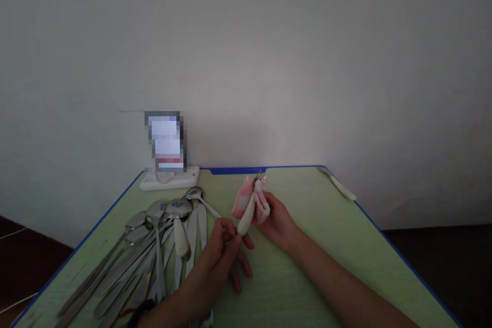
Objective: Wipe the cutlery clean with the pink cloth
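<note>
A fork (247,214) with a cream handle is raised over the table, its tines pointing away from me. My left hand (223,253) pinches the end of that handle between thumb and finger, the other fingers loosely curled. Behind the fork's neck, a pink and white cloth (243,198) is wrapped partly around it. My right hand (279,220) grips the cloth and the fork through it; its fingertips are hidden. Just left of my left hand lies a spoon (195,193), its handle running toward that hand.
A pile of metal spoons and knives (154,246) covers the left of the green table (300,271). Another cream-handled fork (340,187) lies at the right edge. A blurred, lit phone (166,141) stands on a white base (172,179) by the wall.
</note>
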Motion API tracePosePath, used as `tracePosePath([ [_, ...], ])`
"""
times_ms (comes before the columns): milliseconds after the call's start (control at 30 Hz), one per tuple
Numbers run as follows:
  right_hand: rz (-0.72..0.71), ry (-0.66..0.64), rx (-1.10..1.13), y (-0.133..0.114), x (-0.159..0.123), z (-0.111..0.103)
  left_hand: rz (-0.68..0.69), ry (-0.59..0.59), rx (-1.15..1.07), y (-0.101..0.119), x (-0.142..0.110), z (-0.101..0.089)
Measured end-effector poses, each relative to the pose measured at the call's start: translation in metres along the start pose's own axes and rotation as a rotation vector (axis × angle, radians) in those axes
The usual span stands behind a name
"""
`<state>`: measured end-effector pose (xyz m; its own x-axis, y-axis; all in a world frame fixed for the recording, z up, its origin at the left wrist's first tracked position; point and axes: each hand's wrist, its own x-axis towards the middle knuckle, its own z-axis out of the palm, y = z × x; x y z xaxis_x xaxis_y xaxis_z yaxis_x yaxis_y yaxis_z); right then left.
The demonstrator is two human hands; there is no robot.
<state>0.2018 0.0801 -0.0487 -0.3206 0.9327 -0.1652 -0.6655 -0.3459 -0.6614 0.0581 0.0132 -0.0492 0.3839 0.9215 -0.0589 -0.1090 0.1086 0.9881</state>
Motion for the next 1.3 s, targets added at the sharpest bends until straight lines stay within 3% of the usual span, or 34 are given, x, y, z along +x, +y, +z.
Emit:
tracePosePath([
  [333,0.053,-0.154,-0.087,-0.0013,-0.0075,-0.0009,0.015,0.006,0.031,-0.0004,0.0014,-0.0030],
  [567,0.089,-0.160,-0.067,-0.0020,-0.0090,0.0013,0.019,-0.014,-0.010,0.0021,0.0009,-0.0018],
  [733,0.070,-0.073,0.007,-0.0029,-0.0065,0.0002,0.017,-0.016,-0.003,0.0009,0.0016,-0.0022],
  [967,0.054,-0.155,-0.062,-0.0035,-0.0088,0.0002,-0.018,0.004,0.008,0.0011,0.0023,-0.0025],
  [1133,0.088,-0.168,-0.044,-0.0031,-0.0095,-0.0004,-0.027,-0.070,0.084,0.0041,0.0019,-0.0027],
  [1300,0.096,-0.172,-0.009,0.0008,-0.0087,-0.0029,-0.079,-0.069,0.138,0.0021,0.0025,-0.0032],
])
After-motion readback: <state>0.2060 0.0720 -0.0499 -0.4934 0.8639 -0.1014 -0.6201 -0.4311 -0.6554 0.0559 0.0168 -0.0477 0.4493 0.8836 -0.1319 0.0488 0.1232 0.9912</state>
